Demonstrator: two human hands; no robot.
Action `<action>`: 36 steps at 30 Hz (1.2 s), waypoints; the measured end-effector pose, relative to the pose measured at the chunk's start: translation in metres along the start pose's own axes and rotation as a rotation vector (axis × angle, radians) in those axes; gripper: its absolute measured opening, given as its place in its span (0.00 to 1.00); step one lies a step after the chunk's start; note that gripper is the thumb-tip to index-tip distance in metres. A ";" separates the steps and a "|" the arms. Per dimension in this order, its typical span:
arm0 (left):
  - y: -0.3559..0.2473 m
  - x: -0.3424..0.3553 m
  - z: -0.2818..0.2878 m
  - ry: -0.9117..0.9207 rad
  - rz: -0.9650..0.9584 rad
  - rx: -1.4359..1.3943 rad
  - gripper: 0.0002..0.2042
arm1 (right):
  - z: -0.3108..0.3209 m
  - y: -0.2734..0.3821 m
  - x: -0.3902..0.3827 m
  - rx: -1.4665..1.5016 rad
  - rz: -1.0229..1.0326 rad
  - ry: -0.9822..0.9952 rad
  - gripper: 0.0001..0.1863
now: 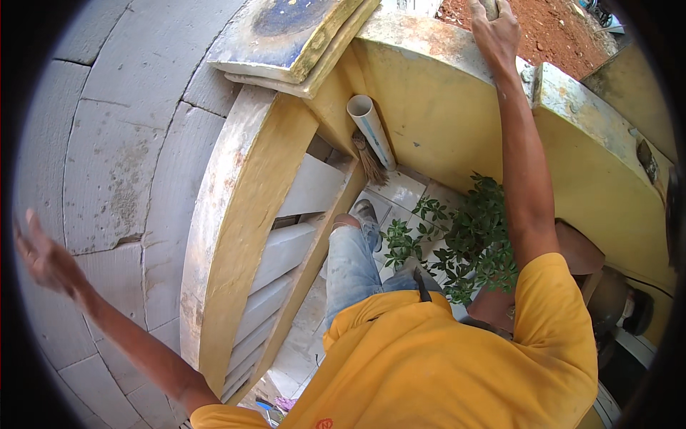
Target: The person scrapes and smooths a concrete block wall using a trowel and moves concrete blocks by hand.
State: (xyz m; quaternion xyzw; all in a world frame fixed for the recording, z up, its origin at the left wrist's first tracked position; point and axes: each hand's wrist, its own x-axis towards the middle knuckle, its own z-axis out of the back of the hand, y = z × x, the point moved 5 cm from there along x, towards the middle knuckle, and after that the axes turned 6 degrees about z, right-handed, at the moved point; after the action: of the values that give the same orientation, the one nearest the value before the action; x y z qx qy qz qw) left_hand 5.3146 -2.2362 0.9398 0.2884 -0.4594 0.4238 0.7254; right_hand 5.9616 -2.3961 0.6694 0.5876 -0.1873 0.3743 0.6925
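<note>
Shirt (429, 357): creased orange-yellow cloth at 6 o'clock.
Jeans (354, 268): faded, dusty blue denim near the centre.
Railing (246, 207): flat white slats between yellow beams, the coping worn and whitish.
Plant (468, 268): pointed green leaves in clusters at 3 o'clock.
Pipe (375, 136): hollow white tube, tilted, just past 12 o'clock, beside a bristly broom (369, 159).
Yellow wall (443, 107): painted face, weathered curved top, 1 o'clock.
Column cap (279, 36): stacked, rough-edged slabs, stained blue, past 11 o'clock.
Soil (539, 32): reddish, crumbly, between 1 and 2 o'clock.
Grey blocks (114, 143): matt, scored, dark-jointed, one chipped; 10 o'clock.
Grey object (491, 8): blunt, cut by the upper edge near 1 o'clock; kind unclear.
Left hand (46, 257): 9 o'clock, fingers spread and released over the blocks; contact unclear.
Right hand (496, 32): 1 o'clock, fingers closed around the grey object.
</note>
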 end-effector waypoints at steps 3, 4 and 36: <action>-0.112 -0.051 -0.108 0.335 -0.149 -0.318 0.24 | 0.002 0.003 0.000 -0.195 0.002 -0.019 0.22; -0.141 -0.063 -0.138 0.404 -0.141 -0.383 0.24 | 0.002 0.005 0.001 -0.282 0.035 -0.031 0.23; -0.244 -0.043 -0.291 0.638 0.312 -0.714 0.21 | -0.246 0.178 0.355 0.159 -0.351 0.061 0.22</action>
State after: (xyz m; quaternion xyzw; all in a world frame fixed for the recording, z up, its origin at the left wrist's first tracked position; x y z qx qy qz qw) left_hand 5.6423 -2.1316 0.7734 -0.1939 -0.3686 0.4108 0.8110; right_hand 6.0163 -2.0506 0.9793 0.6525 -0.0305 0.2792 0.7038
